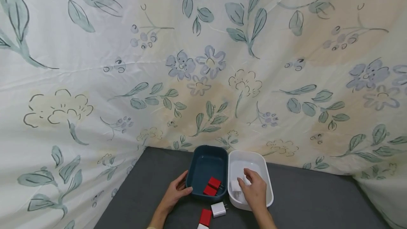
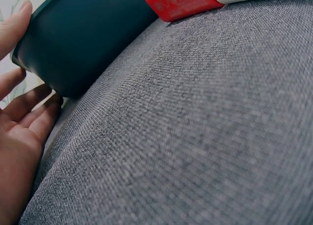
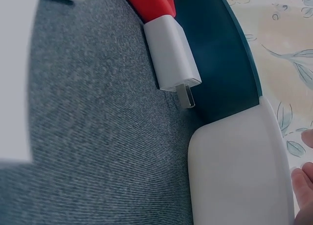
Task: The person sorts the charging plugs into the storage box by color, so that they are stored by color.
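Observation:
My left hand (image 1: 173, 194) grips the left side of a dark teal tray (image 1: 207, 150), thumb at the rim and fingers along the outer wall. Two red plug chargers (image 1: 210, 190) lie in its near right corner. A white tray (image 1: 269, 186) stands against it on the right. Over that tray my right hand (image 1: 255, 190) reaches in, its thumb and forefinger apart. Below the thumb, a white plug charger (image 1: 235, 186) lies in the tray; the hand covers part of the inside. The right wrist view catches only fingertips (image 3: 302, 183) beyond the white wall.
In front of the trays a white plug charger (image 1: 218, 209) lies on the dark grey cloth (image 1: 302, 200). Beside it sits a red charger (image 1: 205, 217), with another white piece (image 1: 202, 226) cut off by the frame. A floral curtain (image 1: 203, 63) hangs behind.

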A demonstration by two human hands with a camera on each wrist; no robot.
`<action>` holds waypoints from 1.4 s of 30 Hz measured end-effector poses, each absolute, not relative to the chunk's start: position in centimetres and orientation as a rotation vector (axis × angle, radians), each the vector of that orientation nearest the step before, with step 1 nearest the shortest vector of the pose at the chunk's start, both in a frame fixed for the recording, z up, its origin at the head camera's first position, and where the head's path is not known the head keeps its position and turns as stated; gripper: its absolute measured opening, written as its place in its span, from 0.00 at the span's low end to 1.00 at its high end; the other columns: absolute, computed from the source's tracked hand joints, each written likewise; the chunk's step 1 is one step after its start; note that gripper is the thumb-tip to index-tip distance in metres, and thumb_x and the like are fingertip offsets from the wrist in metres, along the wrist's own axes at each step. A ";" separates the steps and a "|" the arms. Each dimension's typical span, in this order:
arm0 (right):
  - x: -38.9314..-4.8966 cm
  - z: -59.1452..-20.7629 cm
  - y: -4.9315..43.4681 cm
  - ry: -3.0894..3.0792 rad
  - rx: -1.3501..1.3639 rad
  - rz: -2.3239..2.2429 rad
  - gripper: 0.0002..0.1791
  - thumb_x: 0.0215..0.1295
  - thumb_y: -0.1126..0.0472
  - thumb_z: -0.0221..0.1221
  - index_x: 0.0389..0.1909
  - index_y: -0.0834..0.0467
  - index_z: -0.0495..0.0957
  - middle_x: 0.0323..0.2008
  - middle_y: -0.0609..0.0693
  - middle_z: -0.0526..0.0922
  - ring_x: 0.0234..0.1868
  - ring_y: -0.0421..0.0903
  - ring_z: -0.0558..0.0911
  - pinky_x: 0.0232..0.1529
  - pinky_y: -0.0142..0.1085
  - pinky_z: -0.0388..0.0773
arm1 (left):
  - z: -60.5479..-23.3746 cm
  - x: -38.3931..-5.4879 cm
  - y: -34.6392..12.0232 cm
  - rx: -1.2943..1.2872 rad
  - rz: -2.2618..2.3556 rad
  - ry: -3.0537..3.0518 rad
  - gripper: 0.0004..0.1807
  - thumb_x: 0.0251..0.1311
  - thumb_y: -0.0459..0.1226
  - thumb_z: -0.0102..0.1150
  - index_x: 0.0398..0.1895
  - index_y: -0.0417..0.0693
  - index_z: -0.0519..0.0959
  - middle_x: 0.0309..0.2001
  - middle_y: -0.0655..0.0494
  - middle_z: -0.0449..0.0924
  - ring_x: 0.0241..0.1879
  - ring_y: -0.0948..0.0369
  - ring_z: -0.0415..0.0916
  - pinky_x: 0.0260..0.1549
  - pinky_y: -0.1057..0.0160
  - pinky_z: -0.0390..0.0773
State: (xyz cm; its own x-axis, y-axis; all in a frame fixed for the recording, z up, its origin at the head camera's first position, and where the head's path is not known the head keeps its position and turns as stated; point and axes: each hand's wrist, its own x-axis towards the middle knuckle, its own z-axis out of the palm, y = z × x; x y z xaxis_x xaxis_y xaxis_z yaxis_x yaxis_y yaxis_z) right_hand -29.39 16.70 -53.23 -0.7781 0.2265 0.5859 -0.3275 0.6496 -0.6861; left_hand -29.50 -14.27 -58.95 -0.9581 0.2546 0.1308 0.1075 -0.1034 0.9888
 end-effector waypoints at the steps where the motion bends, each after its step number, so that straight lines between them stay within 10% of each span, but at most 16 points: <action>1: -29.3 -53.2 16.7 -2.210 0.081 1.092 0.22 0.39 0.65 0.72 0.41 0.61 0.81 0.36 0.54 0.83 0.36 0.49 0.85 0.37 0.35 0.80 | -59.0 -29.5 -14.3 0.414 2.224 2.034 0.37 0.59 0.32 0.56 0.70 0.46 0.53 0.69 0.40 0.54 0.65 0.48 0.60 0.53 0.69 0.71; 42: -24.1 -52.9 17.1 -2.296 0.041 1.368 0.26 0.37 0.65 0.74 0.43 0.55 0.80 0.39 0.47 0.84 0.38 0.41 0.82 0.39 0.30 0.79 | -58.8 -29.3 -14.4 0.420 2.232 2.034 0.37 0.59 0.31 0.56 0.70 0.49 0.53 0.69 0.44 0.54 0.66 0.49 0.57 0.55 0.71 0.68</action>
